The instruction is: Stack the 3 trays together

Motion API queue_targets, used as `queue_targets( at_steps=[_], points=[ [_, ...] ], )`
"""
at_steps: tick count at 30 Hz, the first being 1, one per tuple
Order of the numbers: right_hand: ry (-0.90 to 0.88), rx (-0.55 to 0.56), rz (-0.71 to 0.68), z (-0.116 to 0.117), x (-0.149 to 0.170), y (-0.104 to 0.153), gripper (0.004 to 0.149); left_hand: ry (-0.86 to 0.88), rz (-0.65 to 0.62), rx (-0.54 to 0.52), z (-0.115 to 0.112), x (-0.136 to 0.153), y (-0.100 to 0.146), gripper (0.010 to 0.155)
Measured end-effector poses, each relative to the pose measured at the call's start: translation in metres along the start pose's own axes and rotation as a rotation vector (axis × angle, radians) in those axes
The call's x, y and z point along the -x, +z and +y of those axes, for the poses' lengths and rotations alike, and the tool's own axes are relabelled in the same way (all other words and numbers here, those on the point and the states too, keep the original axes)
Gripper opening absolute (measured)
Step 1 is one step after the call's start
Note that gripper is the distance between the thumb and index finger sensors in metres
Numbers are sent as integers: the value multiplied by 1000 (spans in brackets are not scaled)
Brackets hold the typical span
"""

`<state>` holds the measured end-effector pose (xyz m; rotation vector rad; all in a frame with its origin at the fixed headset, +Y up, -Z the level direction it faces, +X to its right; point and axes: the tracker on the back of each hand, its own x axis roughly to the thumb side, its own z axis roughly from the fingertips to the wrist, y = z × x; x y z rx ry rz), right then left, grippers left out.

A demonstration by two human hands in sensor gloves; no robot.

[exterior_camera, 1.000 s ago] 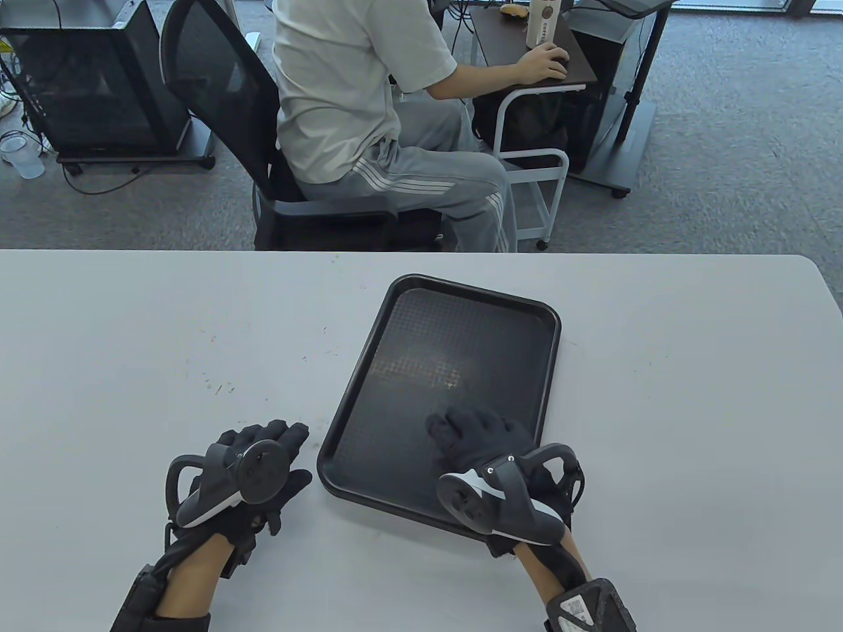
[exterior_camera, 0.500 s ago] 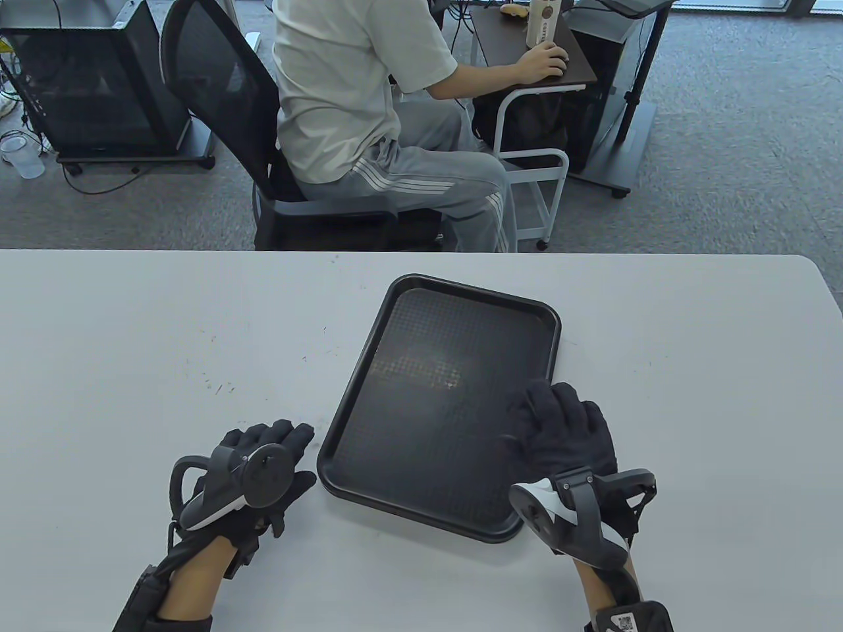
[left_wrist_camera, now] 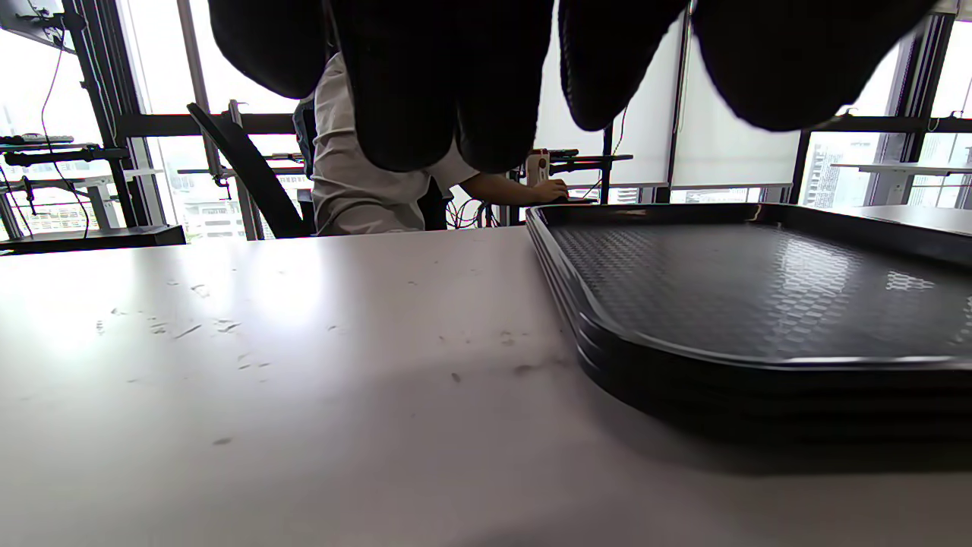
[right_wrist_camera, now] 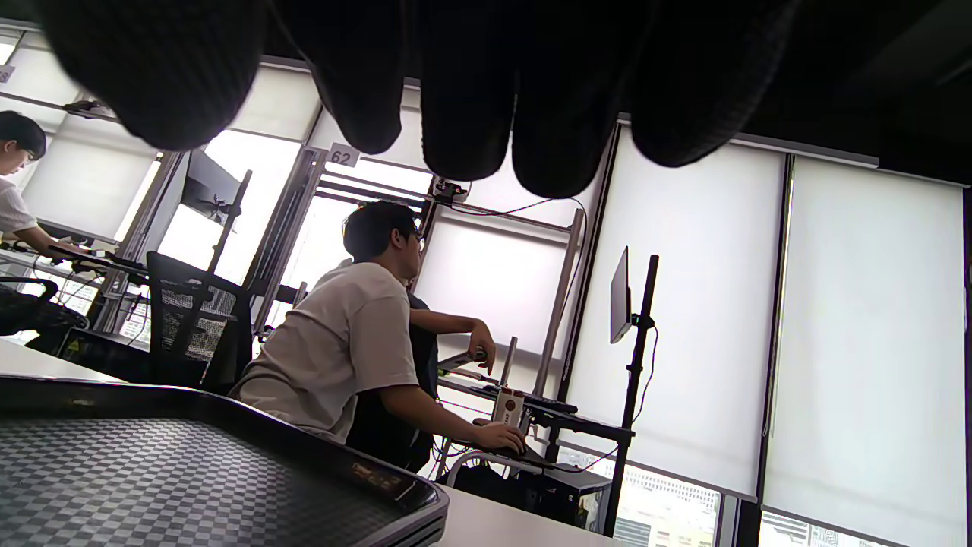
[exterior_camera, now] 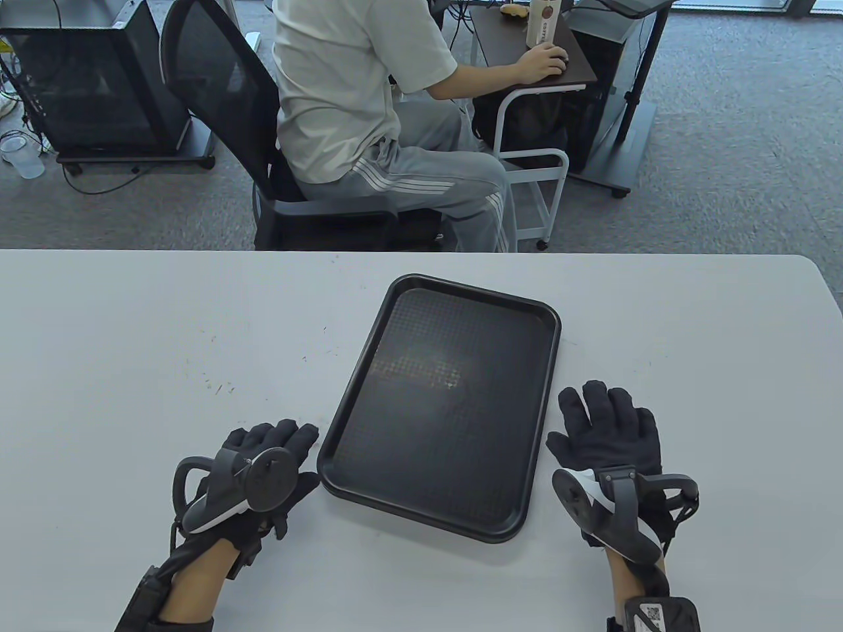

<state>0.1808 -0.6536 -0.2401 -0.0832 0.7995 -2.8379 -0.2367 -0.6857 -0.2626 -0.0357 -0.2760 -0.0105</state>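
Trays [exterior_camera: 448, 401]: black, rectangular, nested as one stack on the white table [exterior_camera: 132, 342]; layered rims visible in the left wrist view [left_wrist_camera: 683, 395]. The stack lies between the two hands, its long axis running away from them and leaning toward the right hand's side at the far end.

Left hand [exterior_camera: 263, 467]: flat on the table just beside the stack's near left corner, fingers extended, holding nothing.

Right hand [exterior_camera: 609, 438]: just beside the stack's right edge, fingers spread, holding nothing.
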Motion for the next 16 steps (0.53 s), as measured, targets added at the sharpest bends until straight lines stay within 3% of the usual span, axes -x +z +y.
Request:
queue_targets(
  at_steps=[16],
  points=[
    [3,-50,21,5,5,1,62,0,-1,1,0,0,0,72]
  ],
)
